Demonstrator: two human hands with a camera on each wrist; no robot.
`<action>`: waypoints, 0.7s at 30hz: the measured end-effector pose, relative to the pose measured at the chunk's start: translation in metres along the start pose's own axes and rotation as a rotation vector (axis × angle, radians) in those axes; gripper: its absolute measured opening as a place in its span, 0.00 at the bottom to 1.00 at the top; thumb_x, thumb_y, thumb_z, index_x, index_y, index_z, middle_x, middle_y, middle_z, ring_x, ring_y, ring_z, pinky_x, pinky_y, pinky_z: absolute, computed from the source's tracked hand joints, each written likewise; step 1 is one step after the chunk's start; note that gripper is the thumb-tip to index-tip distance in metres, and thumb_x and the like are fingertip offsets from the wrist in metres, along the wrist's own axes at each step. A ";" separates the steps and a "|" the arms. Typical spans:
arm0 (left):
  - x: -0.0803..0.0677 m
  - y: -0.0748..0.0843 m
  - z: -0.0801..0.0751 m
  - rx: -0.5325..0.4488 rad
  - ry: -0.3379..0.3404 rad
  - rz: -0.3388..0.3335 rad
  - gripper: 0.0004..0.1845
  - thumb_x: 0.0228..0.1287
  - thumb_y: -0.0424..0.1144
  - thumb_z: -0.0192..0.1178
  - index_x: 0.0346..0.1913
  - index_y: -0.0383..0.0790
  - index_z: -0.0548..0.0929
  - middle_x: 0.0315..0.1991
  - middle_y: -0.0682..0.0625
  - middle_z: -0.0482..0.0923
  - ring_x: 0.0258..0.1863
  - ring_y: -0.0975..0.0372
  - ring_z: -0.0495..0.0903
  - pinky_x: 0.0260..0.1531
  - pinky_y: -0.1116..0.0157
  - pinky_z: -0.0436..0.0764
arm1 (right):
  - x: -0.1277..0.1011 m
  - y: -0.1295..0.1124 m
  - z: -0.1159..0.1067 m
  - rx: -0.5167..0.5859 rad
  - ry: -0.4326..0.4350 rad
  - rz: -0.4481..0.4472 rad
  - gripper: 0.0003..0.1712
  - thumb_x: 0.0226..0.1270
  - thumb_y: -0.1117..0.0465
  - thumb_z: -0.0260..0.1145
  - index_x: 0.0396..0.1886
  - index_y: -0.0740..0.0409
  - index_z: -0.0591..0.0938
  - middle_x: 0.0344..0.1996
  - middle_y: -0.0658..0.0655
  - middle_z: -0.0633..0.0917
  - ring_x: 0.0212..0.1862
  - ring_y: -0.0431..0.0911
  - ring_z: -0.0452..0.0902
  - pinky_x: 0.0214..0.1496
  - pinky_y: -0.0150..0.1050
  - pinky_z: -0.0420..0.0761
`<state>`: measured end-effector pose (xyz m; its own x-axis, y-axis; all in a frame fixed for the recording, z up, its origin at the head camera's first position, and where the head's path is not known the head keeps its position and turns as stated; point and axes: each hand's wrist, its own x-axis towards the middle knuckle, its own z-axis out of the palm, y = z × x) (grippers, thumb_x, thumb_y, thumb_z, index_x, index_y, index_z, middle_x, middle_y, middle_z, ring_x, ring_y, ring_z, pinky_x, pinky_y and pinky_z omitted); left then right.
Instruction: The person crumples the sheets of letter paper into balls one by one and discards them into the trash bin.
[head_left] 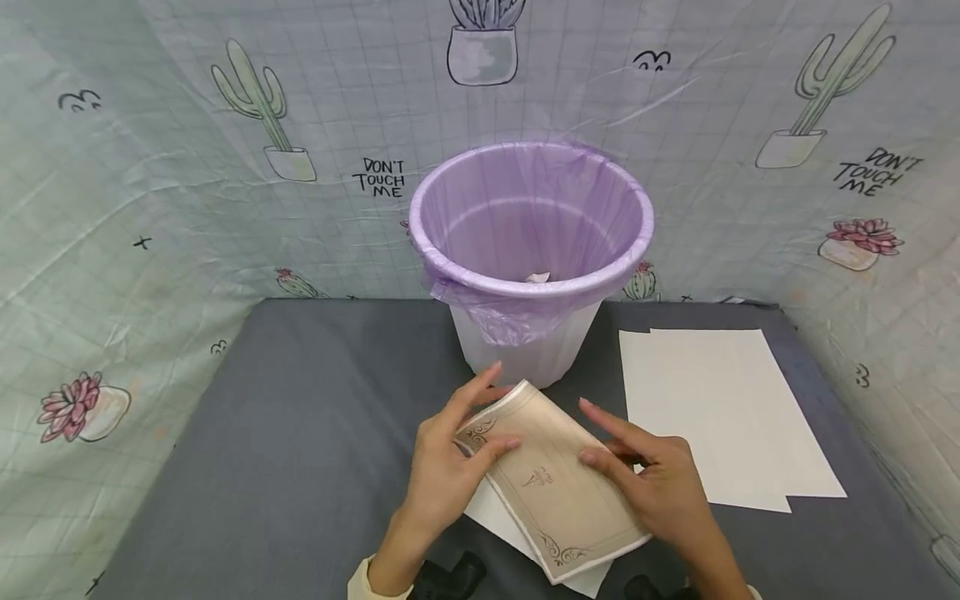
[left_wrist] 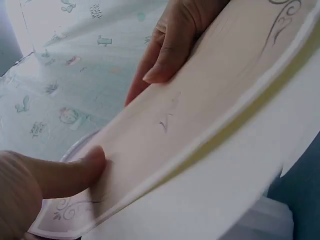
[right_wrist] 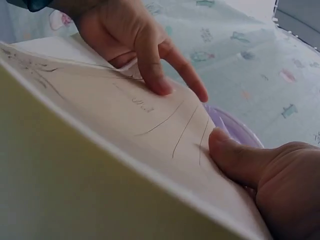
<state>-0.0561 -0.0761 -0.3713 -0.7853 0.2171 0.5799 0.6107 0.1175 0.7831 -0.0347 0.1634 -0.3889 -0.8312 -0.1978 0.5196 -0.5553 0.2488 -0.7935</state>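
Note:
A folded beige paper with printed corner ornaments is held between both hands just above the grey table. My left hand pinches its far left corner, thumb on top. My right hand pinches the right edge with the thumb on the printed face. In the left wrist view the left thumb presses the paper. The right wrist view has the right thumb on the creased paper. A white sheet lies beneath.
A white bin with a purple liner stands right behind the hands, a small crumpled scrap inside. White sheets lie on the table to the right. Cactus-print cloth walls enclose the table on three sides.

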 end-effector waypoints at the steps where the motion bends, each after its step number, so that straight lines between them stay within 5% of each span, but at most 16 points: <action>1: 0.000 -0.001 0.000 -0.012 0.035 0.012 0.38 0.48 0.25 0.71 0.65 0.38 0.71 0.53 0.43 0.79 0.45 0.55 0.83 0.40 0.65 0.82 | 0.000 -0.001 0.000 0.009 -0.012 0.028 0.31 0.49 0.78 0.72 0.57 0.64 0.80 0.27 0.51 0.88 0.20 0.37 0.80 0.18 0.29 0.76; 6: 0.002 -0.002 -0.002 -0.105 0.198 0.063 0.26 0.46 0.17 0.68 0.52 0.30 0.81 0.43 0.38 0.83 0.28 0.56 0.83 0.23 0.68 0.81 | -0.001 -0.006 -0.001 0.097 -0.088 0.099 0.31 0.52 0.77 0.71 0.58 0.64 0.77 0.31 0.54 0.87 0.25 0.42 0.83 0.22 0.32 0.79; 8: 0.003 -0.003 -0.004 -0.101 0.251 0.101 0.25 0.44 0.14 0.68 0.50 0.28 0.82 0.42 0.36 0.83 0.30 0.56 0.83 0.21 0.70 0.80 | -0.001 -0.007 -0.004 0.151 -0.108 0.097 0.31 0.51 0.79 0.70 0.59 0.65 0.76 0.37 0.58 0.86 0.32 0.45 0.84 0.28 0.33 0.81; 12: 0.005 -0.003 -0.005 0.115 0.286 0.198 0.25 0.46 0.20 0.71 0.52 0.31 0.81 0.53 0.35 0.77 0.44 0.52 0.80 0.39 0.71 0.79 | 0.000 -0.010 -0.008 0.262 -0.064 0.078 0.31 0.51 0.83 0.67 0.58 0.71 0.75 0.46 0.62 0.84 0.41 0.48 0.83 0.35 0.35 0.83; 15: 0.004 -0.006 0.001 0.350 0.253 0.302 0.24 0.54 0.38 0.72 0.56 0.38 0.81 0.61 0.35 0.69 0.55 0.46 0.74 0.56 0.59 0.71 | 0.000 -0.011 -0.007 0.317 0.008 0.050 0.31 0.49 0.87 0.65 0.57 0.77 0.74 0.49 0.64 0.83 0.41 0.49 0.84 0.33 0.35 0.83; 18: 0.003 -0.005 0.009 0.503 0.219 0.386 0.28 0.56 0.54 0.67 0.58 0.45 0.80 0.65 0.34 0.65 0.63 0.39 0.64 0.59 0.43 0.60 | -0.001 -0.013 -0.006 0.327 0.055 0.062 0.31 0.49 0.88 0.64 0.56 0.78 0.74 0.51 0.62 0.83 0.42 0.50 0.84 0.35 0.36 0.83; 21: 0.002 -0.004 0.016 0.596 0.170 0.401 0.35 0.53 0.63 0.64 0.62 0.50 0.77 0.68 0.35 0.62 0.67 0.37 0.57 0.60 0.35 0.48 | -0.001 -0.013 -0.003 0.386 0.070 0.031 0.31 0.49 0.90 0.62 0.57 0.79 0.72 0.51 0.62 0.82 0.45 0.51 0.83 0.39 0.37 0.83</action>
<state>-0.0579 -0.0607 -0.3768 -0.4655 0.2067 0.8606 0.7678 0.5779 0.2766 -0.0264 0.1633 -0.3783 -0.8548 -0.1271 0.5031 -0.4895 -0.1240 -0.8631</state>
